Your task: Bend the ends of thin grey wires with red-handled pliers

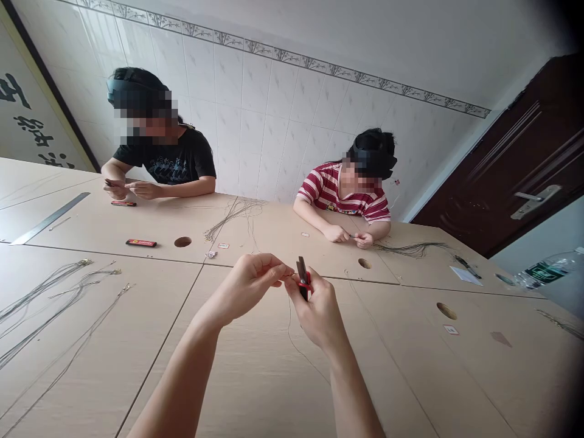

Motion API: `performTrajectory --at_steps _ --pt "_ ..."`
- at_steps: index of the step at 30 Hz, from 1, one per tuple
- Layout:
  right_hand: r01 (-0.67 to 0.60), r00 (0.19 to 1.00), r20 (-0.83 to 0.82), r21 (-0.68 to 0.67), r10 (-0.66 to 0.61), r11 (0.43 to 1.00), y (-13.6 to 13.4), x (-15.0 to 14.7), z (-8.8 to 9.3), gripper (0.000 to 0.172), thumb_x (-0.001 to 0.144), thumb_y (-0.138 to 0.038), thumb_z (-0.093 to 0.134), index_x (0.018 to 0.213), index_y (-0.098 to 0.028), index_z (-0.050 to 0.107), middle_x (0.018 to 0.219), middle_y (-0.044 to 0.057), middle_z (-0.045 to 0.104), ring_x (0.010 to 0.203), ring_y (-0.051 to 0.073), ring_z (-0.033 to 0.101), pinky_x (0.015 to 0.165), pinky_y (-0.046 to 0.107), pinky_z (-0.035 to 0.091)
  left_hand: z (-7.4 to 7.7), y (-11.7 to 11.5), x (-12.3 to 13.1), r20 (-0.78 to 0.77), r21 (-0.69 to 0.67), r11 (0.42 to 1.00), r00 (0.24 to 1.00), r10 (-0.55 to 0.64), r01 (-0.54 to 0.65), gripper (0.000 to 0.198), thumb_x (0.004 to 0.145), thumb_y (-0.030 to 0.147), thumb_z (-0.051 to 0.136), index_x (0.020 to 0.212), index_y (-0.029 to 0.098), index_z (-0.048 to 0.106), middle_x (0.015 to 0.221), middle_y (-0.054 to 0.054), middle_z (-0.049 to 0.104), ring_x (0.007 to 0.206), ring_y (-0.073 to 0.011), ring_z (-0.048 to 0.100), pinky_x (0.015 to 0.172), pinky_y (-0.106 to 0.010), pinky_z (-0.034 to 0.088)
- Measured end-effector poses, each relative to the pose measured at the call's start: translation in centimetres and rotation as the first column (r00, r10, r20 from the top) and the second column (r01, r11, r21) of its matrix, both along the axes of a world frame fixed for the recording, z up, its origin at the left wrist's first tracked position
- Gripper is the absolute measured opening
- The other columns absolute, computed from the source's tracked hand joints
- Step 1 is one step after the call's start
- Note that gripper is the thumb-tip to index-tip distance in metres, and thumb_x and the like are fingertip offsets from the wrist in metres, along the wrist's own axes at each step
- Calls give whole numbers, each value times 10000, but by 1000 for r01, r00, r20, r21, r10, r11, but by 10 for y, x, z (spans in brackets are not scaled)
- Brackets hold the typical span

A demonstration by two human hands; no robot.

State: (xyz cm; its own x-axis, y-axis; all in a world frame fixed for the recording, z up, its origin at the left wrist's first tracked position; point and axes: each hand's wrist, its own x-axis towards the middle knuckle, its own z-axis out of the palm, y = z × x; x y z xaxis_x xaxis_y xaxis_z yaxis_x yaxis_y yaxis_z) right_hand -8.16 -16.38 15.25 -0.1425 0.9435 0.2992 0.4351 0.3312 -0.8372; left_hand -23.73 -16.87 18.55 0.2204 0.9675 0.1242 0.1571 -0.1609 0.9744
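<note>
My right hand (pixel 317 304) is closed around small pliers (pixel 301 269) with red-and-black handles, their jaws pointing up and away from me. Close beside it, my left hand (pixel 258 283) pinches the end of a thin cord (pixel 292 334). The cord hangs below the fingers and trails over the table toward my right forearm. The fingertips of both hands meet or nearly meet near the plier handles. Whatever small piece is between them is too tiny to make out.
Bundles of thin cords (pixel 68 286) lie at the left, and another bundle (pixel 232 216) lies toward the far edge. Two people sit across the table (pixel 255 377), working with their hands. A red-and-black box (pixel 141 243), a metal ruler (pixel 50 219), round table holes (pixel 182 242) and a bottle (pixel 550 269) are around.
</note>
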Motion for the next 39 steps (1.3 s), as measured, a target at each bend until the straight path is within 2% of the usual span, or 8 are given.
performTrajectory --at_steps 7,14,21,27,33,39 --pt "2 1000 17 -44 -2 999 0 1 0 289 884 -396 527 690 -217 410 617 -43 394 578 131 366 529 245 283 -3 3 0 -12 -7 1000 1000 -12 12 205 863 349 614 869 172 716 912 -59 756 896 -209 679 823 -326 526" --pt "7 999 33 -9 -7 1000 0 1 -1 268 889 -372 529 698 -214 428 616 -49 377 585 130 356 549 250 293 -3 4 3 -26 2 1000 1000 -10 10 182 859 322 617 842 161 699 887 -60 751 851 -192 667 787 -311 510" --pt "-4 1000 8 -10 4 1000 -2 2 3 235 884 -369 550 726 -201 504 633 -34 442 614 135 409 571 253 329 -5 5 -1 27 25 998 998 -52 52 193 891 332 592 852 157 662 906 -70 740 884 -192 671 820 -314 512" --pt "-24 998 -61 -36 21 999 -9 4 11 178 869 -353 580 801 -191 607 665 -14 525 615 134 464 581 253 381 3 0 -4 68 15 997 995 -73 72 223 920 371 564 877 165 637 982 -82 746 954 -187 672 878 -311 497" --pt "-20 989 -147 -6 19 1000 -11 4 15 203 864 -370 587 774 -189 600 665 -3 561 615 133 483 585 249 410 4 1 -5 76 7 998 995 -69 69 259 922 403 554 883 153 607 997 -103 729 986 -213 666 887 -348 499" --pt "-25 987 -159 5 26 1000 -10 5 14 211 861 -382 586 774 -190 585 640 -17 529 582 122 463 556 238 412 2 1 -6 88 21 995 991 -97 95 245 939 391 536 913 156 601 1048 -96 719 973 -185 657 882 -320 485"
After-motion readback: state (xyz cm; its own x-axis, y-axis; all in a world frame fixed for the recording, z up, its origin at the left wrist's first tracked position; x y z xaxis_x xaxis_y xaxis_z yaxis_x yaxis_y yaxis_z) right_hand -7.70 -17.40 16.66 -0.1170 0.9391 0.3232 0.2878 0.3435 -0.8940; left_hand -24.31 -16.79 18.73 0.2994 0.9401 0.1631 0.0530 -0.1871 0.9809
